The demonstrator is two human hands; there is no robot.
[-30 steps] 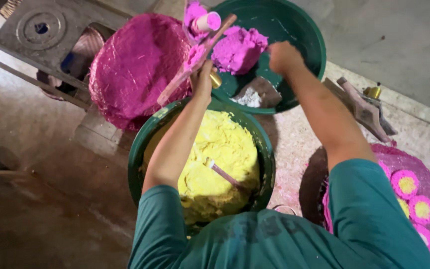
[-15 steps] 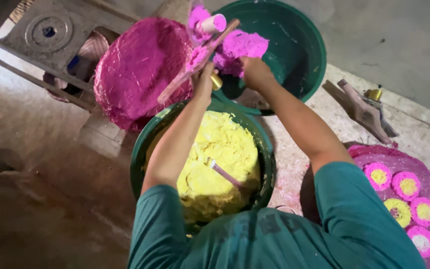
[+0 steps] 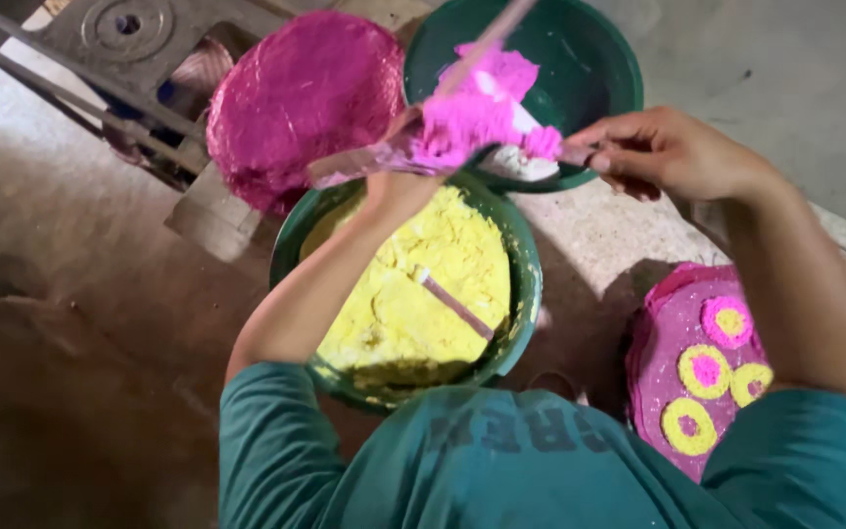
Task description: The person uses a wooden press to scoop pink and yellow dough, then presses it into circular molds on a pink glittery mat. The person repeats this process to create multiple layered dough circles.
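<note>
My left hand (image 3: 396, 188) is raised over the near basin, gripping a long flat wooden stick (image 3: 359, 162) that carries a lump of pink paste (image 3: 462, 122). The stick hides most of its fingers. My right hand (image 3: 660, 152) is to the right of the lump, pinching a small thin blade (image 3: 572, 155) whose tip touches the paste. Under both hands stands a green basin (image 3: 526, 294) filled with yellow paste (image 3: 408, 284), with a short stick (image 3: 454, 306) lying in it.
A second green basin (image 3: 589, 59) behind holds more pink paste (image 3: 511, 69). A pink mound wrapped in shiny film (image 3: 301, 93) sits at the back left, next to a metal frame (image 3: 119, 29). A pink slab with yellow-and-pink rings (image 3: 707, 367) lies at the right.
The stick with pink paste has come nearer and now hangs over the yellow basin. My right hand left the far basin and moved right of the lump, holding the blade.
</note>
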